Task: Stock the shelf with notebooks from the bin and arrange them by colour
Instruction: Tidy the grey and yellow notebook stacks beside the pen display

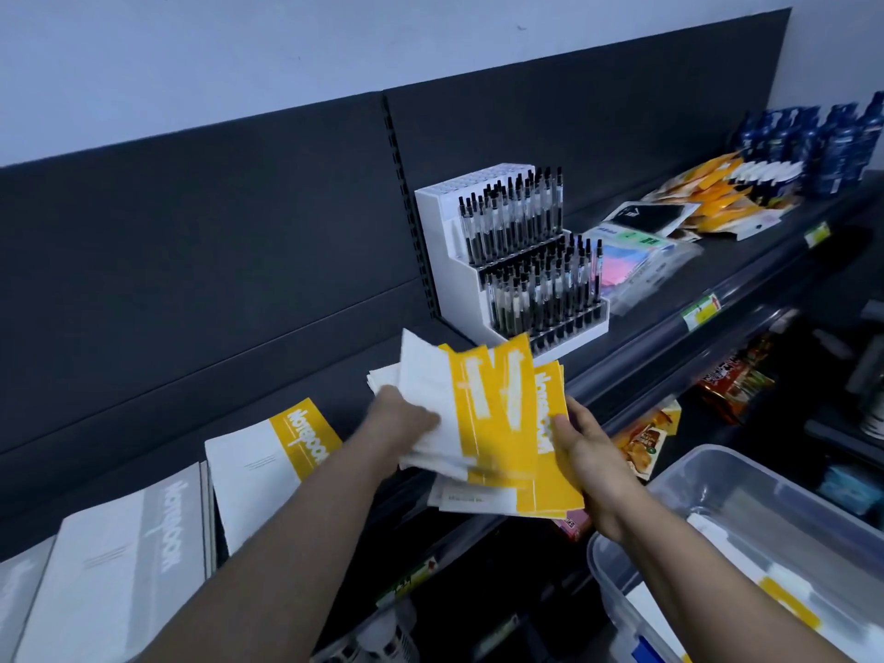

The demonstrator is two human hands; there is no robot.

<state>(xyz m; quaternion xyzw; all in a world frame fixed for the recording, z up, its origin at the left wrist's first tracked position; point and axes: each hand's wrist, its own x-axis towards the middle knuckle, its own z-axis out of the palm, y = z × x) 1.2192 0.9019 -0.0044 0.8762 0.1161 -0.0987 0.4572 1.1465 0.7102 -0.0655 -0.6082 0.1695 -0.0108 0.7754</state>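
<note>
While spanning the whole view at a slant, dark shelf running below a dark back panel, carrying stationery from left to right. Sitting at lower right, clear plastic bin, holding more white-and-yellow notebooks inside. Leaning upright against the back panel at far left, grey notebooks, with a single yellow-banded notebook standing just beside them to the right. Standing mid-shelf, white tiered pen display, packed with black pens, and beyond it lying flat, clear packets, yellow packets and blue packs toward the far right. Hovering over the shelf edge in front of the pen display, fanned stack of yellow notebooks, motion-blurred, held between both hands. Closing on the stack's white left side, left hand, fingers wrapped around several covers. Gripping the yellow right edge, right hand, thumb pressing on the top cover with fingers tucked beneath. Showing on the shelf's front rail, small price tags. Peeking out on the lower shelf, snack packets.
</note>
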